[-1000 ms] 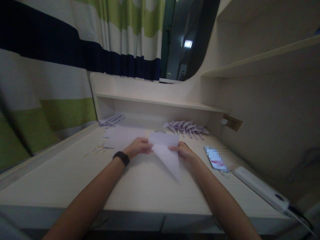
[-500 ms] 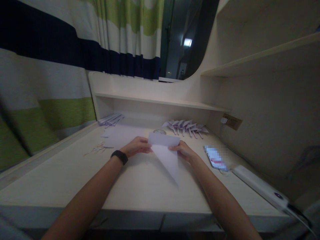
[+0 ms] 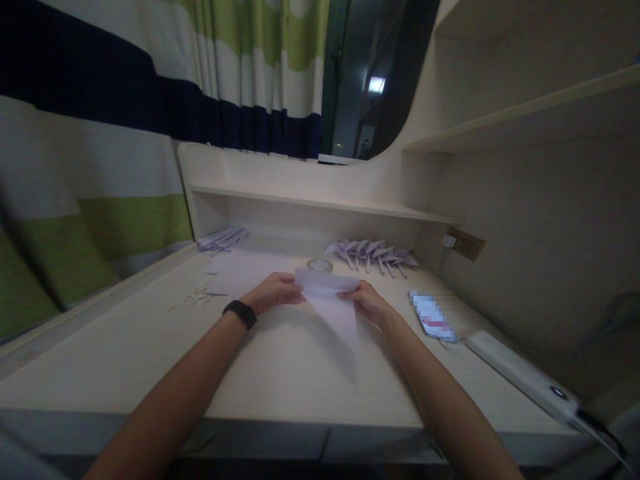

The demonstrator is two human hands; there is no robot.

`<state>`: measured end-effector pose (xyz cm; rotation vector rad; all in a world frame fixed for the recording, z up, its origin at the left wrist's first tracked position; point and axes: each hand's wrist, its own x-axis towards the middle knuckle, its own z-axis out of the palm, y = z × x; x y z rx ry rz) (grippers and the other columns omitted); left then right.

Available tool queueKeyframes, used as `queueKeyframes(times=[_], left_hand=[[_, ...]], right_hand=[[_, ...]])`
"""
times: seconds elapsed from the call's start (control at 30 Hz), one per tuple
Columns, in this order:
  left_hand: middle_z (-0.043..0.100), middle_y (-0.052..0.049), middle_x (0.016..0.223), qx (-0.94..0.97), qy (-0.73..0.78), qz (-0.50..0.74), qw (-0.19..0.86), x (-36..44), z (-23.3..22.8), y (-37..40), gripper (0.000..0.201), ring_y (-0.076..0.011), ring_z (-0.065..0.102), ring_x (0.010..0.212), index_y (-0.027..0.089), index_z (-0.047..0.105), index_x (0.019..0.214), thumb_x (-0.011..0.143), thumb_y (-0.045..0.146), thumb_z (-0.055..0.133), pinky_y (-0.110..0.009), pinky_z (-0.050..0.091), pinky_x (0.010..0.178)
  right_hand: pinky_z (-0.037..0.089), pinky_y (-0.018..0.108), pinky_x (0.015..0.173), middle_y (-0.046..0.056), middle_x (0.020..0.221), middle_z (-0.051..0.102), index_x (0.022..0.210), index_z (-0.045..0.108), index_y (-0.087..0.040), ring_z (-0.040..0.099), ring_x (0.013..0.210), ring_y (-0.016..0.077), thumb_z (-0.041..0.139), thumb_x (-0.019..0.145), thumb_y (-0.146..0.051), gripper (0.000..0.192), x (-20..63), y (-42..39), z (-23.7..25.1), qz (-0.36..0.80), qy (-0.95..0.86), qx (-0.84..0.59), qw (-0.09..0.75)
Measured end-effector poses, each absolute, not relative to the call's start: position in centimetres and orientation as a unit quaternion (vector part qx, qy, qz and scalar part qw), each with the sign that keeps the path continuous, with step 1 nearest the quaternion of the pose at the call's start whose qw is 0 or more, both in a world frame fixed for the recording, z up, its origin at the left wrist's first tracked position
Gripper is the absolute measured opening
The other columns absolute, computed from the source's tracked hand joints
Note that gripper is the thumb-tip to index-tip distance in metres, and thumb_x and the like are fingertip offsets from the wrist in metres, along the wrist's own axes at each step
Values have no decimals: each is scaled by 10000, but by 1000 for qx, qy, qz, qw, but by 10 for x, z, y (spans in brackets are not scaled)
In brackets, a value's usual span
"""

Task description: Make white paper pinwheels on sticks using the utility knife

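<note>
Between my hands is a folded sheet of white paper (image 3: 329, 300), held above the middle of the desk, its upper band straight and its lower part narrowing to a point toward me. My left hand (image 3: 276, 292) pinches its left edge, thumb in front. At the right edge my right hand (image 3: 367, 300) grips it the same way. Just beyond the paper lies a roll of clear tape (image 3: 320, 265). A stack of white paper sheets (image 3: 250, 267) rests past my left hand.
Several folded paper pinwheels (image 3: 373, 253) stand at the back right. Rolled paper sticks (image 3: 223, 239) lie at the back left, with small cotton swabs (image 3: 193, 297) nearer. A phone (image 3: 433, 317) and a white power strip (image 3: 523, 377) are on the right.
The paper's top edge has dipped slightly toward me, uncovering more of the tape roll. Both hands keep their hold in nearly the same place.
</note>
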<state>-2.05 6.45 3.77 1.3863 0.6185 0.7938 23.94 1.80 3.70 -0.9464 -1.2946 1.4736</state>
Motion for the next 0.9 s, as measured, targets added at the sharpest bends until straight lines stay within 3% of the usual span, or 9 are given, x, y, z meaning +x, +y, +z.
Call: queueKeyframes(times=[0.33,0.6,0.73,0.83,0.9], left_hand=[[687,-149,993,573,261,379,678,-18,42,63,253,-209,678,828,118,669,945,716,219,709,-287,516,714],[703,-123,854,553,271,407,675,-17,43,63,252,-203,683,765,130,656,947,706,182,708,-319,518,735],[690,-168,970,485,243,443,714,-12,48,59,373,-243,671,897,144,595,1078,759,313,689,-382,506,834],[662,-225,1029,456,254,417,744,-7,51,55,502,-289,654,945,108,594,1042,781,537,613,-415,505,836],[655,-216,1050,480,275,414,723,-2,51,51,547,-281,660,906,104,611,1011,756,589,613,-406,513,803]], right_hand=[[526,287,685,83,855,734,838,731,-119,674,703,190,746,584,-146,256,231,14,42,597,-499,-398,487],[497,267,637,67,860,735,935,740,-157,658,699,176,715,588,-139,348,231,18,39,581,-519,-398,485],[497,297,661,46,870,737,915,750,-186,654,759,206,644,609,-141,327,221,19,39,467,-538,-429,556],[495,344,793,16,947,731,920,750,-238,650,888,230,535,626,-83,396,209,13,37,320,-582,-439,605],[472,364,884,-4,1045,706,993,730,-279,634,975,235,485,634,-51,490,202,7,34,255,-621,-434,601]])
